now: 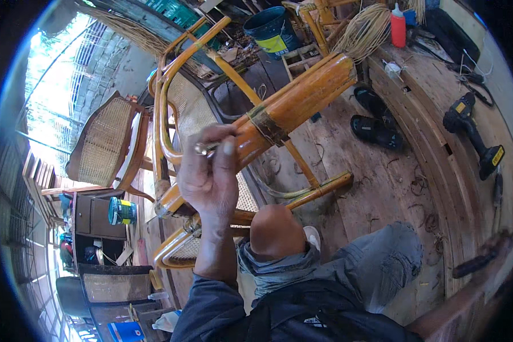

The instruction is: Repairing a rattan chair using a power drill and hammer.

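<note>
An orange-brown rattan chair frame (225, 62) lies tilted in front of me, and its broad varnished slat (313, 94) slants up to the right. Dark strips form a binding (268, 126) around that slat. My left hand (208, 179) is closed over the slat's lower part, thumb and fingers pinching a small shiny metal piece (202, 149) whose kind I cannot make out. Far off to the right, my right hand (496, 248) is smeared by motion. A dark elongated thing (470, 267) is at its fingers; whether they grip it does not show clearly.
A yellow-and-black cordless drill (469, 128) lies on the wooden ledge at right, with a red squeeze bottle (398, 29) farther back. Dark sandals (376, 130) and curled strip offcuts are on the floor. A dark bucket (272, 31), cane bundle (363, 31) and cane-backed chair (104, 139) stand around.
</note>
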{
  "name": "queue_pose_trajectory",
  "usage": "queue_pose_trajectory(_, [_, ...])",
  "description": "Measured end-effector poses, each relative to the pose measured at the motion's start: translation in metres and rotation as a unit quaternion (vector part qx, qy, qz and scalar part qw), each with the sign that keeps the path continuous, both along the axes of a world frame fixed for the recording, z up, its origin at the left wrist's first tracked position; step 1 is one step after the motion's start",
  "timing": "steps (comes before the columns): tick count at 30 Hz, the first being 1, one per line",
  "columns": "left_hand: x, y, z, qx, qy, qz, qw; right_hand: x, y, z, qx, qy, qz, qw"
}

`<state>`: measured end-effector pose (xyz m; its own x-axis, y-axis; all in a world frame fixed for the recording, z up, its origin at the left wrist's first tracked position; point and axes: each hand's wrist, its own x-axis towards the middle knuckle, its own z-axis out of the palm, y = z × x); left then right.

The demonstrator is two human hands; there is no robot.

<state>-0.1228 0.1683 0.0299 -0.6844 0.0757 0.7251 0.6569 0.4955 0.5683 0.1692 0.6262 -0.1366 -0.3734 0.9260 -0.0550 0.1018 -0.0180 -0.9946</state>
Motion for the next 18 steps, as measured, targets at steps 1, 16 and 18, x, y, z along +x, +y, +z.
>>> queue_pose_trajectory(1, [0.0, 0.001, 0.001, 0.004, 0.008, -0.007, 1.0, -0.02, -0.031, -0.002, -0.074, 0.05, 0.03, 0.996])
queue_pose_trajectory(16, [-0.009, 0.008, -0.002, -0.131, -0.054, 0.003, 0.99, -0.151, -0.219, 0.077, -0.133, 0.169, 0.488, 0.846])
queue_pose_trajectory(18, [-0.011, 0.007, -0.003, -0.119, -0.038, -0.026, 0.992, -0.15, -0.222, 0.074, -0.102, 0.14, 0.498, 0.849])
